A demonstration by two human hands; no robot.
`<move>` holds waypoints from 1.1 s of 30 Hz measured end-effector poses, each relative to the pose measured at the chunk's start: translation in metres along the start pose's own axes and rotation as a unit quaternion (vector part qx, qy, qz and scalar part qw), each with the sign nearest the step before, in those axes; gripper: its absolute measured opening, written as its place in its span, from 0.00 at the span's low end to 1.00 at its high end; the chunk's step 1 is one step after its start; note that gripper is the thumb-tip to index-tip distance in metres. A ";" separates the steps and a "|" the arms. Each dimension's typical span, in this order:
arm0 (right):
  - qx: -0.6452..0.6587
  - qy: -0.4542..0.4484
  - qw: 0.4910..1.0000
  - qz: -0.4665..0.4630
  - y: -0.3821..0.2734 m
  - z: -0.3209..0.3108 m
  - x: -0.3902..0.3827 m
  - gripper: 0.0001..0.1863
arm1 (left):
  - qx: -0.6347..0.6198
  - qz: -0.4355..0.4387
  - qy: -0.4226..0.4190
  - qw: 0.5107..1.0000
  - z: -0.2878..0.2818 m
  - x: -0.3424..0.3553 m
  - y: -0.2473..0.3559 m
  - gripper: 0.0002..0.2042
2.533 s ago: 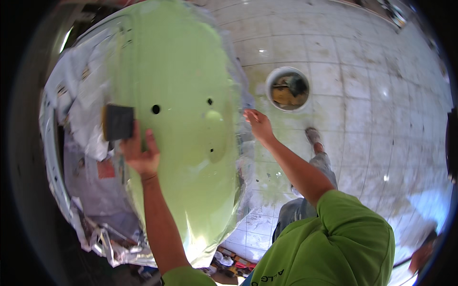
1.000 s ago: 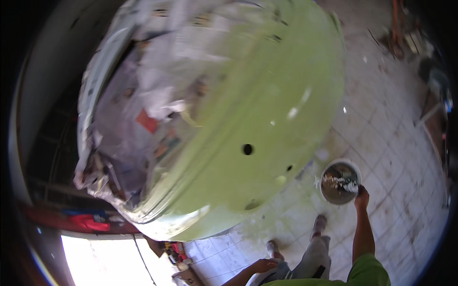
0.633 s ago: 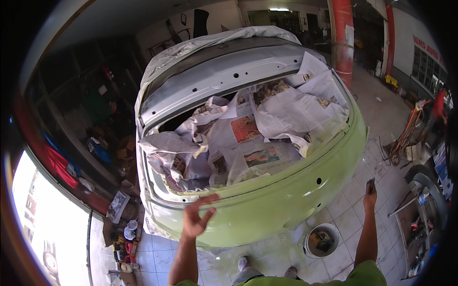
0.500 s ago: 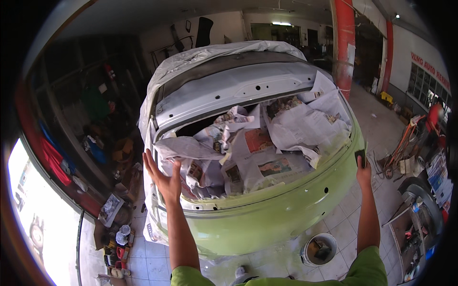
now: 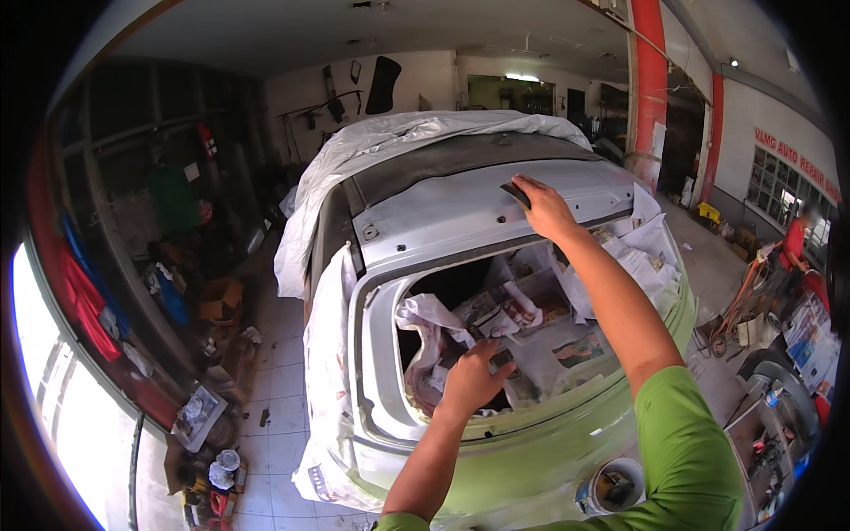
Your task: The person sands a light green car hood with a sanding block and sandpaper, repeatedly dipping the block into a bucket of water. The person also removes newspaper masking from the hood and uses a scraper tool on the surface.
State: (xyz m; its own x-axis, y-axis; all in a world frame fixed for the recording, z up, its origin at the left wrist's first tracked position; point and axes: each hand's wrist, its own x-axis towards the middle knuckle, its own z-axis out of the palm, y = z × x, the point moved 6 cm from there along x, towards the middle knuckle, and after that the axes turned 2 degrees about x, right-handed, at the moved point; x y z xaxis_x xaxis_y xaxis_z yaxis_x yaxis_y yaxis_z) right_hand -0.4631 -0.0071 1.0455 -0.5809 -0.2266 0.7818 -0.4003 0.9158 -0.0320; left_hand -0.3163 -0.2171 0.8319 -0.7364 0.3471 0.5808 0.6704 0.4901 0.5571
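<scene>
A dark pad (image 5: 515,196) has been carried by the right hand (image 5: 546,208) up to the car (image 5: 425,211). It was held beside the car's right edge half a second ago; now it is placed at the silver panel above the car's window opening, gripped under the fingers. Whether it is pressed flat there cannot be told. The left hand (image 5: 476,382) has been moved in from the car's left corner to the lower part of the opening. Its fingers are loosely spread and nothing is seen to be held; whether the sheets below are touched is unclear. By this shift, the work is judged to have been taken from the car's green lower panel (image 5: 522,469) to the silver one.

Crumpled newspaper (image 5: 580,352) is packed across the car's window opening, with a dark gap left toward its upper left. On the floor near the car's green end, toward its right, a white bucket (image 5: 584,500) is partly covered by the sleeve; something dark and brownish is held in it, too murky to name. Well left of the car, a cardboard box (image 5: 221,301) is seen, its contents lost in shadow.
</scene>
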 end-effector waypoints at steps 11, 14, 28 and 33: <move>0.046 -0.110 0.991 -0.057 -0.109 0.083 0.036 0.28 | 0.261 0.009 0.273 0.926 -0.176 0.040 -0.074 0.31; -0.059 -0.024 0.997 0.049 -0.009 0.050 0.035 0.27 | 0.312 -0.005 0.226 0.923 -0.153 0.053 -0.065 0.38; 0.004 -0.005 1.000 0.029 -0.087 0.077 0.042 0.23 | 0.270 -0.005 0.257 0.928 -0.162 0.045 -0.086 0.42; -0.145 -0.118 0.981 -0.050 -0.214 0.133 0.061 0.25 | 0.298 -0.035 0.240 0.923 -0.153 0.052 -0.083 0.43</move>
State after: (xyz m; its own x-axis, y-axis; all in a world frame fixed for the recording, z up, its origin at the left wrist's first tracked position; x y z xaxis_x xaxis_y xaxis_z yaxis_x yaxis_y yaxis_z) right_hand -0.5075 -0.2608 1.0168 -0.7106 -0.3583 0.6055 -0.2643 0.9335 0.2423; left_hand -0.3962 -0.3620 0.9069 -0.5540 -0.0268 0.8321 0.3473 0.9009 0.2604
